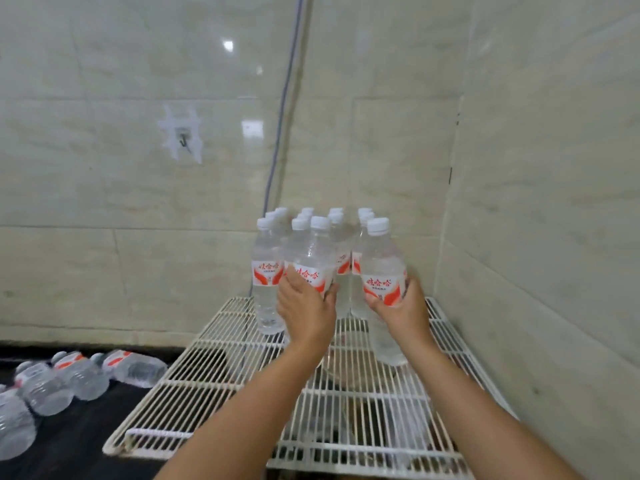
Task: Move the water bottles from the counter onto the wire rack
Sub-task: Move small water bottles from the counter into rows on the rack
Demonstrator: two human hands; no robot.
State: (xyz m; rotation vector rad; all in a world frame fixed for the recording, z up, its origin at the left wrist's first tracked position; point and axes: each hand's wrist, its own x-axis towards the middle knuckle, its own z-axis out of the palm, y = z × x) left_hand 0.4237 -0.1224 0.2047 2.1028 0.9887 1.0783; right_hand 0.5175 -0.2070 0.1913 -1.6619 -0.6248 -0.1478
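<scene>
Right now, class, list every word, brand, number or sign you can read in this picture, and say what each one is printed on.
"娃哈哈", in red: on the label of the bottle in the left hand.
"娃哈哈": on the label of the bottle in the right hand.
"娃哈哈": on the label of the standing bottle at far left of the rack.
Small print under each brand name: too small to read.
Labels of the lying bottles on the counter: blurred, unreadable.
</scene>
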